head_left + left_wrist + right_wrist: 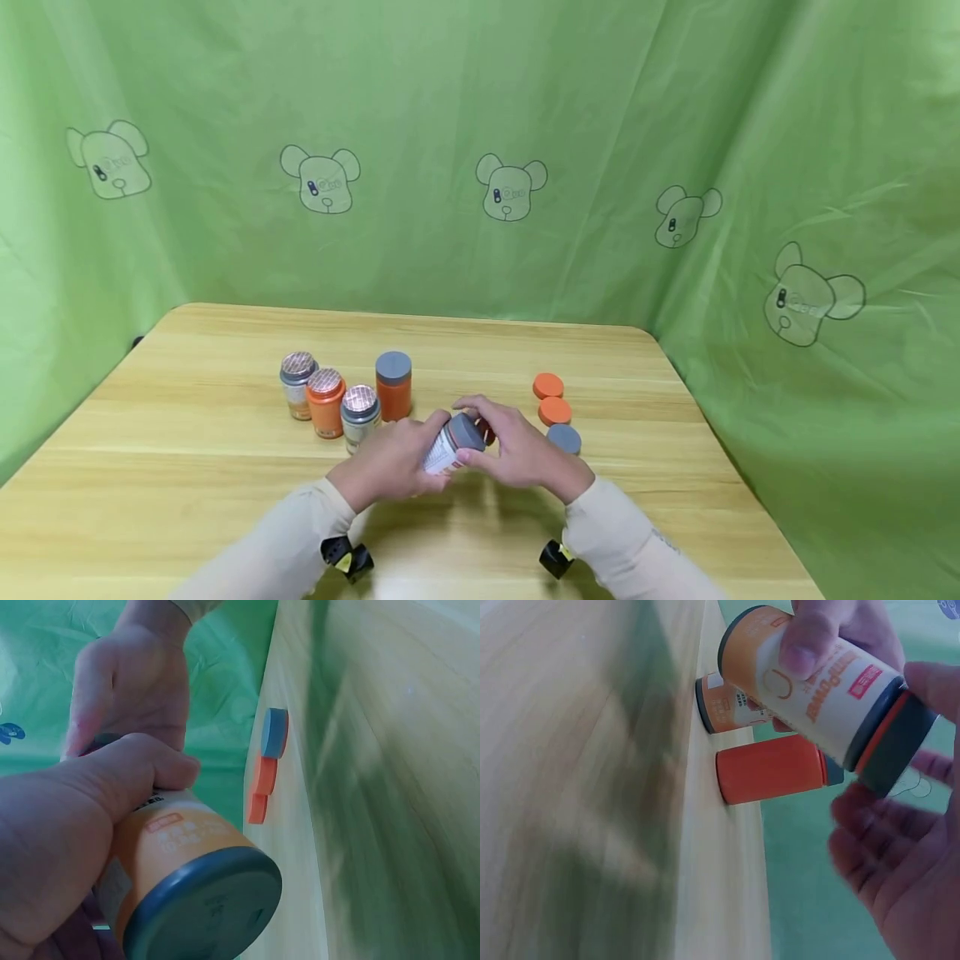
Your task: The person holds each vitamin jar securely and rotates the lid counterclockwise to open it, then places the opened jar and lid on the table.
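Observation:
My left hand (390,462) grips a supplement bottle (817,682) by its body, tilted above the table. The label is white and orange, the base dark grey. A dark grey cap (896,742) with an orange band under it sits on the bottle's neck. My right hand (525,454) is round this cap, thumb on one side and curled fingers at the other, as the right wrist view shows. In the left wrist view the bottle's base (206,907) faces the camera, and the left thumb hides much of the cap end.
Left of the hands stand an orange bottle (394,398) with a grey cap and three foil-topped bottles: grey (297,387), orange (326,407) and grey (361,417). Two orange caps (548,385) and a grey cap (564,439) lie at the right. A green curtain (420,100) surrounds the wooden table (187,500).

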Available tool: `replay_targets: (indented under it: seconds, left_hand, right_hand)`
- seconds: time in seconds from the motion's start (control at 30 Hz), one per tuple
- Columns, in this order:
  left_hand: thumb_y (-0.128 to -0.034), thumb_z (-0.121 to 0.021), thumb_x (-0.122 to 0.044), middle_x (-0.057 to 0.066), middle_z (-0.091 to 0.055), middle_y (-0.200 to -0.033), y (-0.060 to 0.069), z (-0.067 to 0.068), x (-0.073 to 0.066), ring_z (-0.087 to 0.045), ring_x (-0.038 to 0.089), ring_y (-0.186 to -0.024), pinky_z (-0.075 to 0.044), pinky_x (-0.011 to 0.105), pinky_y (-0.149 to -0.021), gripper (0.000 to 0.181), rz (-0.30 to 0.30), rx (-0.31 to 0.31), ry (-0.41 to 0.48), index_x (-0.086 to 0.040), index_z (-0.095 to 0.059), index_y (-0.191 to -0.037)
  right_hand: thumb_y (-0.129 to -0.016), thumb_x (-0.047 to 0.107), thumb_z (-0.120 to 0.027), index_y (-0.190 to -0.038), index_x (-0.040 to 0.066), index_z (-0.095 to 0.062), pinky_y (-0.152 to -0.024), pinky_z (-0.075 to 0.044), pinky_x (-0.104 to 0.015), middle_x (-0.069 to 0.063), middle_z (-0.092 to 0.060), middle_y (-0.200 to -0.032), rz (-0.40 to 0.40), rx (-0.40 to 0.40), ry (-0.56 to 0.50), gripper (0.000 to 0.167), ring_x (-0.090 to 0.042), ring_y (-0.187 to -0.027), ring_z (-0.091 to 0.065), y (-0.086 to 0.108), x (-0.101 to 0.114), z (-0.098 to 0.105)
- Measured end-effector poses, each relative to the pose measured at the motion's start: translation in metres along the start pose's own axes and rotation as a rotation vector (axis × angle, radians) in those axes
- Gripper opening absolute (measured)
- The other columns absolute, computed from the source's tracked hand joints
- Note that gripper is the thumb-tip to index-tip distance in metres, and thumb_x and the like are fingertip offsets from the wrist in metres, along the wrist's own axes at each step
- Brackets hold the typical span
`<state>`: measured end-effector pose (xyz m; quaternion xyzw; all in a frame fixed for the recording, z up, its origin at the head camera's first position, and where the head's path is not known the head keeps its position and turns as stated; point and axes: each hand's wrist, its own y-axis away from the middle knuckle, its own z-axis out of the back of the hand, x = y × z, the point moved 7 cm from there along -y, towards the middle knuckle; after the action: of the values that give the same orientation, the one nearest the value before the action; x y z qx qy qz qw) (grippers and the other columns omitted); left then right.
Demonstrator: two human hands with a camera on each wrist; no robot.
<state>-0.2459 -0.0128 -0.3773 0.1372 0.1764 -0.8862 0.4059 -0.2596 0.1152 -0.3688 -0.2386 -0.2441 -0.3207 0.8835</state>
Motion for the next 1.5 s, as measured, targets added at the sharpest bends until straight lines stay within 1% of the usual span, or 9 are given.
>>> replay_targets:
  seconds: [0.07,0.23,0.33,0.5,0.7,0.8,1.07,1.3,1.5]
  left_hand:
    - [-0.0754,-0.078,-0.039,0.002,-0.062,-0.080,-0.0004,0.0002,0.0005,-0.053,0.009,-0.061,-0.043,0.023,-0.048,0.064,0.006,0.002,-0.010,-0.010,-0.050,-0.125]
    - [-0.0739,-0.079,-0.045,0.001,-0.063,-0.081,-0.0006,-0.0018,0.0023,-0.053,0.009,-0.061,-0.042,0.024,-0.048,0.066,0.020,0.014,-0.027,-0.012,-0.052,-0.125]
    - [-0.0732,-0.079,-0.046,0.001,-0.063,-0.081,0.0001,-0.0021,0.0036,-0.053,0.009,-0.061,-0.042,0.024,-0.048,0.066,0.027,0.011,-0.042,-0.013,-0.053,-0.124]
    - [-0.0719,-0.080,-0.046,0.001,-0.062,-0.080,0.0011,-0.0003,0.0053,-0.052,0.009,-0.061,-0.042,0.024,-0.049,0.067,0.026,-0.005,-0.056,-0.012,-0.054,-0.124]
    - [-0.0711,-0.079,-0.048,0.000,-0.061,-0.078,0.0009,0.0006,0.0035,-0.052,0.008,-0.059,-0.041,0.024,-0.047,0.066,-0.004,-0.023,-0.083,-0.013,-0.053,-0.120]
    - [-0.0709,-0.079,-0.048,-0.001,-0.061,-0.077,0.0003,0.0000,0.0033,-0.051,0.008,-0.059,-0.040,0.025,-0.047,0.065,-0.005,-0.020,-0.085,-0.014,-0.053,-0.120]
    - [-0.0704,-0.081,-0.046,-0.001,-0.060,-0.077,0.0001,0.0000,0.0043,-0.052,0.009,-0.059,-0.041,0.025,-0.048,0.065,0.011,-0.006,-0.077,-0.013,-0.054,-0.119]
    - [-0.0703,-0.081,-0.047,-0.002,-0.060,-0.077,0.0001,0.0003,0.0022,-0.051,0.008,-0.060,-0.041,0.025,-0.048,0.065,-0.003,0.000,-0.082,-0.014,-0.054,-0.119]
    - [-0.0696,-0.082,-0.046,-0.002,-0.059,-0.077,0.0000,0.0009,0.0028,-0.051,0.009,-0.060,-0.040,0.025,-0.048,0.064,0.001,0.003,-0.088,-0.014,-0.055,-0.118]
  right_hand:
    - [-0.096,0.034,-0.058,-0.131,0.008,-0.047,-0.062,-0.050,-0.030,0.004,-0.059,-0.086,-0.028,0.013,0.047,0.045,-0.011,-0.072,-0.056,0.0002,0.0003,0.0000]
    - [-0.099,0.040,-0.052,-0.116,0.011,-0.054,-0.054,-0.046,-0.024,0.006,-0.056,-0.072,-0.106,0.039,0.109,0.034,-0.006,-0.059,-0.053,0.0004,-0.0026,-0.0031]
    - [-0.097,0.038,-0.056,-0.118,0.012,-0.054,-0.058,-0.048,-0.027,0.006,-0.057,-0.080,-0.086,0.046,0.077,0.033,-0.007,-0.066,-0.054,0.0016,-0.0037,-0.0052]
    - [-0.093,0.035,-0.061,-0.132,0.009,-0.047,-0.067,-0.050,-0.032,0.003,-0.057,-0.098,-0.034,0.028,0.074,0.049,-0.015,-0.083,-0.056,0.0040,-0.0028,-0.0032]
    - [-0.101,0.044,-0.045,-0.124,0.008,-0.052,-0.062,-0.049,-0.026,0.005,-0.061,-0.079,-0.081,0.013,0.081,0.043,-0.007,-0.068,-0.058,0.0029,-0.0066,-0.0005]
    - [-0.102,0.040,-0.047,-0.119,0.010,-0.054,-0.059,-0.048,-0.026,0.008,-0.058,-0.072,-0.096,0.032,0.060,0.035,-0.005,-0.062,-0.055,0.0024,-0.0064,-0.0011]
    - [-0.097,0.030,-0.056,-0.130,0.006,-0.047,-0.066,-0.049,-0.029,0.003,-0.058,-0.090,-0.043,0.052,0.045,0.041,-0.012,-0.079,-0.056,0.0049,-0.0039,-0.0001]
    - [-0.104,0.039,-0.042,-0.122,0.010,-0.053,-0.059,-0.047,-0.026,0.006,-0.059,-0.075,-0.133,0.088,0.075,0.036,-0.005,-0.065,-0.056,0.0036,-0.0076,-0.0012]
    - [-0.100,0.036,-0.051,-0.125,0.011,-0.051,-0.062,-0.048,-0.026,0.005,-0.057,-0.083,-0.105,0.125,0.046,0.036,-0.008,-0.070,-0.055,0.0047,-0.0077,-0.0037]
